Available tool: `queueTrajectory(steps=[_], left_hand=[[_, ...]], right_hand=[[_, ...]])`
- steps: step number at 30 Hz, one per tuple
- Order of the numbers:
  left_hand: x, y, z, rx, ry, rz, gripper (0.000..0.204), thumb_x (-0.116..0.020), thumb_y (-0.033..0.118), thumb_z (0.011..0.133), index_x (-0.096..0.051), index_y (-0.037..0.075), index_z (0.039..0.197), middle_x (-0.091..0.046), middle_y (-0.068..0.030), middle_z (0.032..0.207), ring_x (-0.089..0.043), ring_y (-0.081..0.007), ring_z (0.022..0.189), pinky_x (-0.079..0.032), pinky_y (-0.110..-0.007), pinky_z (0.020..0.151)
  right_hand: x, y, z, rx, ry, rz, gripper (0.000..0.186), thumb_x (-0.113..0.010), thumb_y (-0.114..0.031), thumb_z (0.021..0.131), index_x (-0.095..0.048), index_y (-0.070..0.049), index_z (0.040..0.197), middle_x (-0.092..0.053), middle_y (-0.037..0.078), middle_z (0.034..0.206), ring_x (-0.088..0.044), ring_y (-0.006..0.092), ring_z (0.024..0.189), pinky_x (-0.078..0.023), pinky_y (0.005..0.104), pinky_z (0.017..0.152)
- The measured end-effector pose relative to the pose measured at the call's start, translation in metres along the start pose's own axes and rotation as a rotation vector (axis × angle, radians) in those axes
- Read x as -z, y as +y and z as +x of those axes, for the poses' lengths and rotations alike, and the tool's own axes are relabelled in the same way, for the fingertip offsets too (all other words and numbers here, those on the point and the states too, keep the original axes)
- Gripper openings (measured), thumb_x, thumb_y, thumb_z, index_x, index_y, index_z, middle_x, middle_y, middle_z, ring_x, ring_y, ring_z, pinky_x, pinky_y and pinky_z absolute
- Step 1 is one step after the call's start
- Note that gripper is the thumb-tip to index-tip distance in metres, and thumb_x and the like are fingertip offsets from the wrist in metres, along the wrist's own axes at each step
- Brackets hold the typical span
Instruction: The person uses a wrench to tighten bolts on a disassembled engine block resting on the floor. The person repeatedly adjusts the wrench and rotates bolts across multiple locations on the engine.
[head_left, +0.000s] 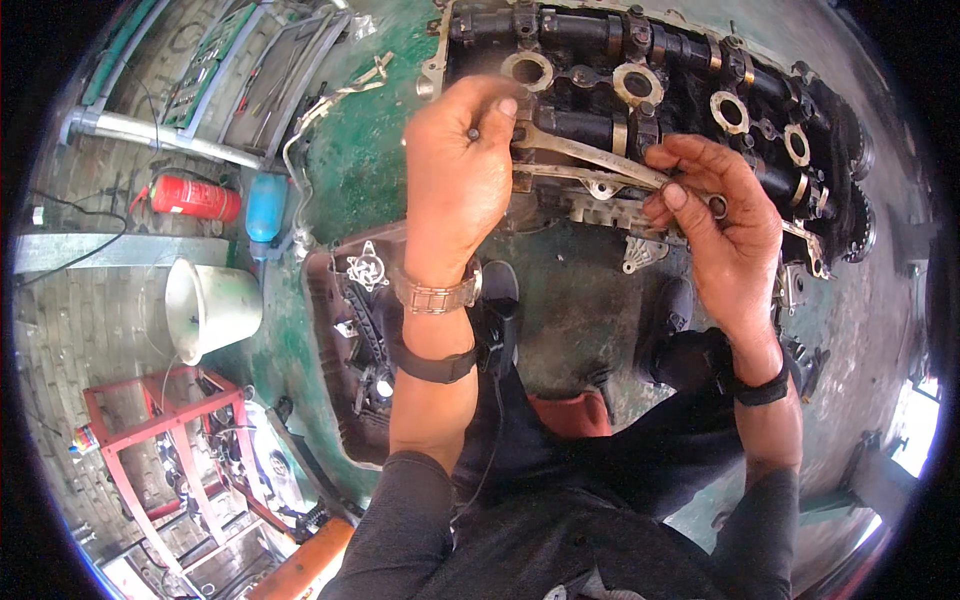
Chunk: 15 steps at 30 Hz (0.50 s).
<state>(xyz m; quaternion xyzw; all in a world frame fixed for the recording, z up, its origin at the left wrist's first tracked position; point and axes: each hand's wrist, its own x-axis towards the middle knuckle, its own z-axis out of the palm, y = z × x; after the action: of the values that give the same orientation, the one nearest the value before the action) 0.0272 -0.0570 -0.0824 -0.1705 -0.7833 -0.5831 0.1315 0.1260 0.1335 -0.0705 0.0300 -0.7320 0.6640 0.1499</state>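
Note:
My right hand (pixel 735 235) pinches a metal combination wrench (pixel 590 153) near its ring end. The open end of the wrench reaches across to my left hand (pixel 458 175). That hand is closed in a fist, thumb on top, and a small dark round end pokes out of it; the rest of what it grips is hidden. Both hands are over the near edge of an engine cylinder head (pixel 575 75), black with oil, with camshafts and several pale ring-shaped openings. Whether the wrench touches the left hand's object I cannot tell.
A brown oil-pan-like tray (pixel 325 400) holding metal parts lies left of my legs. Farther left are a white bucket (pixel 225 310), a blue bottle (pixel 264 205), a red fire extinguisher (pixel 195 197) and a red metal frame (pixel 150 425). A tool rack (pixel 215 65) stands at the far left.

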Motion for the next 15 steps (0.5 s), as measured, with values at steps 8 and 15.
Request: queueTrajectory(steps=[8,15], left_hand=[[0.003,0.004,-0.002,0.092,-0.034,0.079,0.015,-0.054,0.004,0.090,-0.065,-0.002,0.098,-0.067,-0.0146,0.082,-0.061,-0.0194,0.073,-0.048,-0.031,0.071],[0.003,-0.004,0.000,0.076,-0.071,0.041,0.020,-0.051,0.003,0.093,-0.065,-0.002,0.107,-0.057,0.0035,0.075,-0.042,-0.0038,0.061,-0.034,-0.022,0.054]], right_hand=[[0.001,-0.002,0.036,0.059,0.103,-0.039,0.038,-0.058,0.004,0.090,-0.051,0.003,0.128,-0.062,0.008,0.107,-0.061,0.0109,0.081,-0.052,0.0228,0.071],[-0.011,0.003,0.066,0.088,0.194,0.031,0.039,-0.059,0.004,0.090,-0.050,0.004,0.127,-0.060,0.008,0.104,-0.060,0.0105,0.078,-0.053,0.0232,0.069]])
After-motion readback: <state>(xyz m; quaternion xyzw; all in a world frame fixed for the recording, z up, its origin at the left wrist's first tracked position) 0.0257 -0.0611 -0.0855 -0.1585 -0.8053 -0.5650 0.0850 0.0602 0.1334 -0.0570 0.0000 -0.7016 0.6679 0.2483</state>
